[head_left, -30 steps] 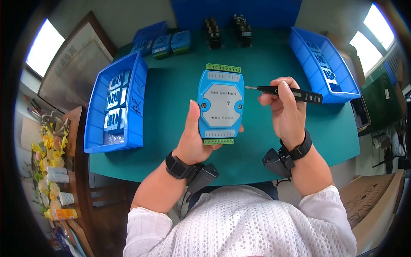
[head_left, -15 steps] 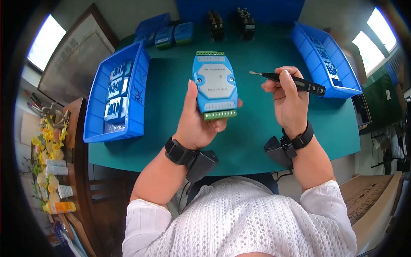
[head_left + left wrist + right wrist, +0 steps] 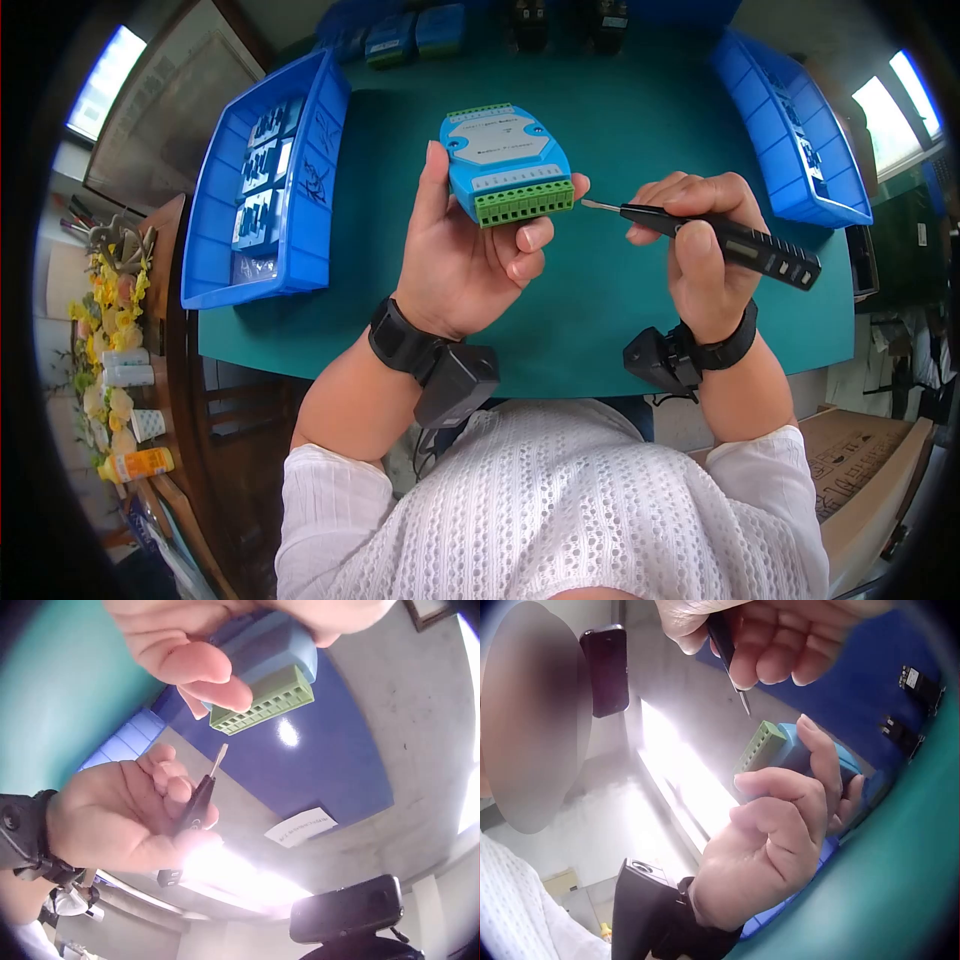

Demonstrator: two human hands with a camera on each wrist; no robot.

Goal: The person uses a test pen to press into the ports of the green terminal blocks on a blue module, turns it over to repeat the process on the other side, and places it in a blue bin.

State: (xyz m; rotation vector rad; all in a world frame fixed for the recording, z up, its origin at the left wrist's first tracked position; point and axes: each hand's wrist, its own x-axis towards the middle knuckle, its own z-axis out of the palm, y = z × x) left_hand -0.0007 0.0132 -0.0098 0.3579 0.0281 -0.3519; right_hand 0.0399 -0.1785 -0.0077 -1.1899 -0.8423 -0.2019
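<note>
My left hand (image 3: 450, 255) holds a blue intelligent module (image 3: 505, 145) with a grey label above the green table. Its thumb lies along the left side and the fingers curl underneath. The module's near edge is tilted up, showing a green terminal block (image 3: 525, 203) with a row of openings, seen also as a green strip (image 3: 262, 705) in the left wrist view. In my right hand (image 3: 710, 250) a black voltage tester screwdriver (image 3: 770, 255) is pinched between thumb and fingers. Its flat metal tip (image 3: 745, 703) points at the terminal block, with a small gap between them.
A blue bin (image 3: 310, 200) holding several small parts stands left; another blue bin (image 3: 790, 120) stands right. More blue modules (image 3: 440, 30) and dark components (image 3: 528, 25) sit at the back of the green table (image 3: 580, 340).
The module has tipped from facing up to showing its near terminal block. The tester's tip has come down from beside the module's upper part to near that block.
</note>
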